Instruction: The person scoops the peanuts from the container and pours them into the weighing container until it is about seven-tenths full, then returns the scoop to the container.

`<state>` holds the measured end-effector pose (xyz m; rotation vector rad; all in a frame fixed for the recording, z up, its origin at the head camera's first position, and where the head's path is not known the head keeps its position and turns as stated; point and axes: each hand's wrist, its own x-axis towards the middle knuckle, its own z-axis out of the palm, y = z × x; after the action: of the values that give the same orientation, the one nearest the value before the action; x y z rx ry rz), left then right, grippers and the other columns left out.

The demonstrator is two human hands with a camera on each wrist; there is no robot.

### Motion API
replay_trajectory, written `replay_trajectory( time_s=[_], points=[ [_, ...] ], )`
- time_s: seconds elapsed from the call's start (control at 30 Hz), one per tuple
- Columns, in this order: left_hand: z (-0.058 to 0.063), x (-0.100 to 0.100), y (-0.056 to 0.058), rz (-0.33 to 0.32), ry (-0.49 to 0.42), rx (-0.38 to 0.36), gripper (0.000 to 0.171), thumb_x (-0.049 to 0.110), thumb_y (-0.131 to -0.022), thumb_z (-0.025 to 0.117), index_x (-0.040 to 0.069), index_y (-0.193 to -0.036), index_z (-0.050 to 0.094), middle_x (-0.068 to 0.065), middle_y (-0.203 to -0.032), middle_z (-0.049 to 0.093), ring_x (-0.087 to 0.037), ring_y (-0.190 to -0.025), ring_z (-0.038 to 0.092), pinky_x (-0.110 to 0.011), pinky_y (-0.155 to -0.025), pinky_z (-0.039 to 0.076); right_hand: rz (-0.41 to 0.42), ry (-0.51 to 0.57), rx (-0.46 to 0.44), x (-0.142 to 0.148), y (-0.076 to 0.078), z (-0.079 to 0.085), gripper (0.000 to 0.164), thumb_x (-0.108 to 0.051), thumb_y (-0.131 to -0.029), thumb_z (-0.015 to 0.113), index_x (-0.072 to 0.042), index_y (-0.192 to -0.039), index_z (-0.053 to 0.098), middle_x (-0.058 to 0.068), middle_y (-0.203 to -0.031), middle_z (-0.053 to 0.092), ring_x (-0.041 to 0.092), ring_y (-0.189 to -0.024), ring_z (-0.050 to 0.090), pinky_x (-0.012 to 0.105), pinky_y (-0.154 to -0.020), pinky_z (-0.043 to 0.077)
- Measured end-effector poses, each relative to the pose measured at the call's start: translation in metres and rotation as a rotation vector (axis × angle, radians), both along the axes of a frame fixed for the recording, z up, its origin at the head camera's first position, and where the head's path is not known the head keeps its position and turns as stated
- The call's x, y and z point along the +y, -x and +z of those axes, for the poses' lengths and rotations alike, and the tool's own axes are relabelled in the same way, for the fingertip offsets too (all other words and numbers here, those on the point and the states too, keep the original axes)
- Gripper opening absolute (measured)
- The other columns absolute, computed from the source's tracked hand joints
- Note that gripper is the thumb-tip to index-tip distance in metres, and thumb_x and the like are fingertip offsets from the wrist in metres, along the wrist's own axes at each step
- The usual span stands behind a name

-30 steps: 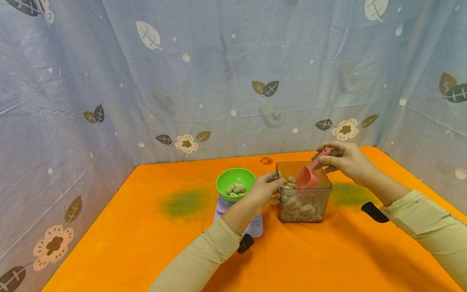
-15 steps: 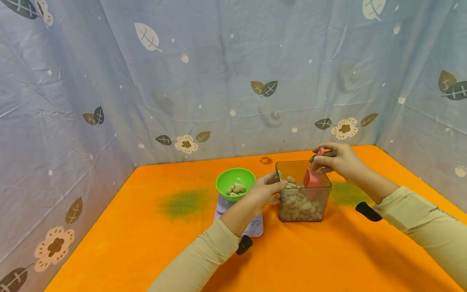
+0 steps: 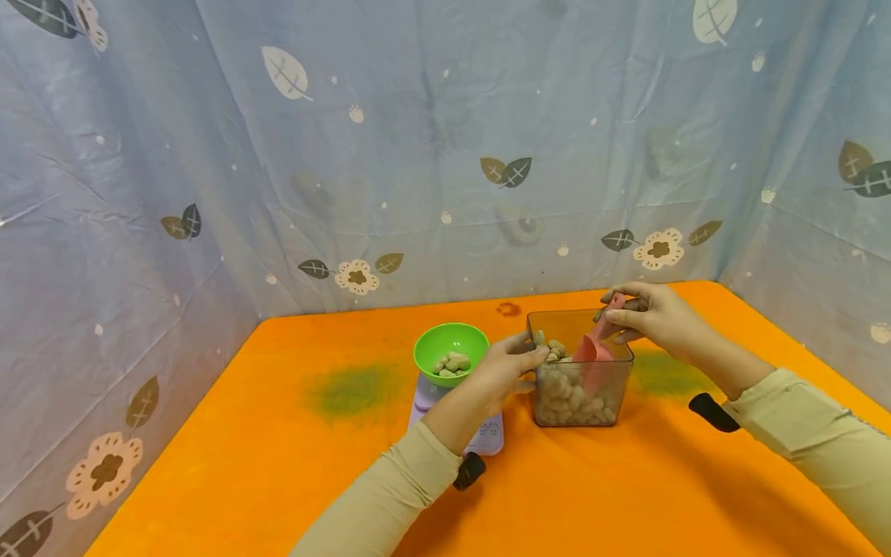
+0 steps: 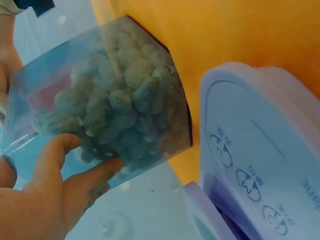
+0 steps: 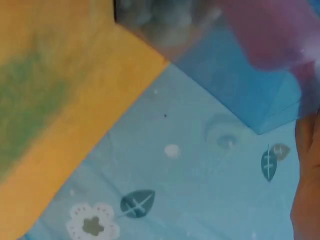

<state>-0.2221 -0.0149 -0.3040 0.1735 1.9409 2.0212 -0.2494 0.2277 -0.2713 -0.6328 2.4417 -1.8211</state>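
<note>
A clear smoky square plastic container (image 3: 623, 387) holds many unshelled peanuts (image 3: 567, 394). My left hand (image 3: 501, 367) grips its left side, thumb over the rim and fingers against the outer wall. In the left wrist view, fingertips (image 4: 70, 142) of that hand touch the wall. Above the back right of the container, my right hand (image 3: 657, 317) pinches the handle of a pink scoop (image 3: 595, 348), its bowl down inside among the peanuts. The scoop (image 5: 270, 40) appears blurred through the wall in the right wrist view. How many peanuts lie in it is hidden.
A green bowl (image 3: 431, 340) with several peanuts stands on a lilac kitchen scale (image 3: 490, 441), left of the container. My left forearm passes over part of the scale. The orange cloth (image 3: 278, 464) covers the table, and a patterned curtain (image 3: 418, 155) hangs behind it.
My right hand has shifted the scoop to the right within the container, then lower into the peanuts. The peanuts there have moved. My left hand stays at the container's side.
</note>
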Motion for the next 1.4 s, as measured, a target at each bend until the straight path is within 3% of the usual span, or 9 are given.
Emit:
replay_trajectory(
  time_s=[0.07,0.17,0.23,0.4,0.6,0.8,1.03,1.3,1.4],
  points=[
    [0.000,0.000,-0.001,0.006,0.001,0.000,0.060,0.016,-0.099,0.058,0.004,-0.152,0.030,-0.019,-0.148,0.038,-0.038,-0.133,0.041,-0.049,-0.102,0.046,0.012,0.015,-0.010,-0.004,-0.001,-0.001,0.030,0.000,-0.099,0.052,0.017,-0.123,0.043,0.000,-0.094,0.069,0.012,-0.079,0.069,0.030,-0.070,0.061],
    [-0.001,-0.001,-0.001,0.002,0.000,0.004,0.060,0.015,-0.099,0.058,0.003,-0.152,0.031,-0.019,-0.148,0.038,-0.038,-0.133,0.041,-0.050,-0.102,0.046,0.013,0.170,-0.065,-0.010,-0.002,-0.001,0.029,0.001,-0.099,0.052,0.013,-0.123,0.043,0.001,-0.092,0.070,0.014,-0.079,0.070,0.029,-0.070,0.061],
    [0.000,-0.001,0.000,-0.004,-0.005,0.004,0.059,0.015,-0.099,0.058,0.004,-0.151,0.033,-0.018,-0.147,0.040,-0.037,-0.132,0.043,-0.050,-0.102,0.046,-0.006,0.197,-0.062,-0.013,-0.004,0.000,0.030,0.000,-0.099,0.053,0.012,-0.124,0.042,0.000,-0.089,0.071,0.013,-0.078,0.070,0.027,-0.069,0.060],
    [0.001,-0.001,0.001,0.006,-0.008,0.001,0.059,0.014,-0.099,0.059,0.005,-0.151,0.034,-0.017,-0.146,0.042,-0.035,-0.132,0.044,-0.049,-0.102,0.047,-0.005,0.123,-0.041,-0.018,-0.001,0.003,0.036,-0.002,-0.100,0.052,0.016,-0.127,0.039,-0.001,-0.090,0.071,0.012,-0.078,0.070,0.028,-0.071,0.060],
    [0.000,-0.001,0.001,0.015,-0.003,-0.002,0.060,0.015,-0.098,0.059,0.003,-0.151,0.032,-0.018,-0.147,0.041,-0.037,-0.133,0.042,-0.049,-0.102,0.046,0.077,0.342,-0.208,-0.005,0.002,0.000,0.016,0.000,-0.099,0.053,0.001,-0.114,0.048,0.008,-0.091,0.070,0.018,-0.079,0.071,0.028,-0.070,0.061],
    [-0.002,-0.001,0.001,-0.001,-0.020,0.005,0.059,0.014,-0.099,0.058,0.002,-0.151,0.032,-0.017,-0.144,0.043,-0.034,-0.129,0.046,-0.050,-0.103,0.045,0.075,0.183,-0.259,-0.006,0.006,-0.003,0.039,-0.004,-0.100,0.051,0.015,-0.130,0.033,0.003,-0.094,0.071,0.016,-0.085,0.071,0.028,-0.075,0.060],
    [-0.002,-0.003,0.000,0.019,-0.010,-0.002,0.062,0.016,-0.098,0.060,0.002,-0.152,0.030,-0.019,-0.147,0.039,-0.036,-0.131,0.045,-0.049,-0.101,0.047,0.091,0.310,-0.328,-0.005,0.007,-0.004,0.029,-0.003,-0.100,0.052,0.007,-0.124,0.039,0.007,-0.091,0.072,0.017,-0.082,0.071,0.024,-0.068,0.060],
    [-0.001,-0.001,0.001,0.013,-0.011,-0.002,0.063,0.018,-0.099,0.059,0.005,-0.152,0.030,-0.018,-0.148,0.039,-0.036,-0.132,0.043,-0.049,-0.102,0.046,0.092,0.416,-0.379,0.001,0.007,-0.004,0.038,-0.001,-0.099,0.051,0.008,-0.131,0.031,0.010,-0.092,0.072,0.018,-0.080,0.072,0.024,-0.065,0.059],
    [0.000,-0.001,0.001,0.016,-0.009,-0.005,0.062,0.018,-0.099,0.059,0.005,-0.152,0.030,-0.018,-0.147,0.039,-0.035,-0.132,0.043,-0.049,-0.102,0.046,0.090,0.382,-0.370,0.001,0.005,-0.004,0.041,-0.003,-0.099,0.052,0.010,-0.132,0.030,0.009,-0.093,0.072,0.016,-0.082,0.072,0.023,-0.065,0.059]
  ],
)
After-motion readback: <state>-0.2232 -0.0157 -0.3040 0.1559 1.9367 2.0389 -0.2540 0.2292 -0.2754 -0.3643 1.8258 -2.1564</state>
